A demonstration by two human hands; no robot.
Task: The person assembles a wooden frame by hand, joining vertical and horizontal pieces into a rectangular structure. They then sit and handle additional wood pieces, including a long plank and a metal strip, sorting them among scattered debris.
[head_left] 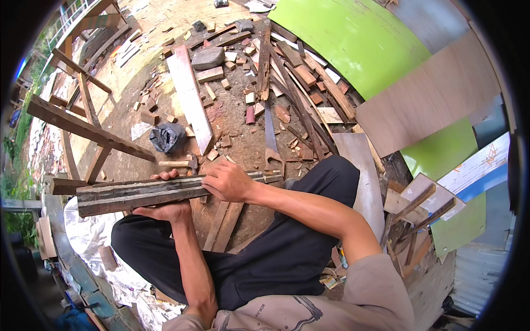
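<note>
A long, dark wooden beam [124, 199] with pale lengthwise stripes lies across in front of me, above my crossed legs. My left hand [172, 211] cradles it from below, with the thumb on the near side and the fingertips showing over the far edge. Further right along the beam, my right hand [227, 182] is closed over its top, the fingers bent round it. Whether the beam is one piece or several laid together, I cannot tell. Just beyond it on the ground rests a hammer [178, 164] with a wooden handle. A handsaw [269, 129] lies past my right hand.
Beyond the hammer sits a black plastic bag [167, 137]. A long pale board [190, 96], a grey stone [208, 58] and many wood offcuts cover the ground. Wooden frames [91, 128] stand at the left. Green panels [348, 38] and plywood [430, 91] lie at the right.
</note>
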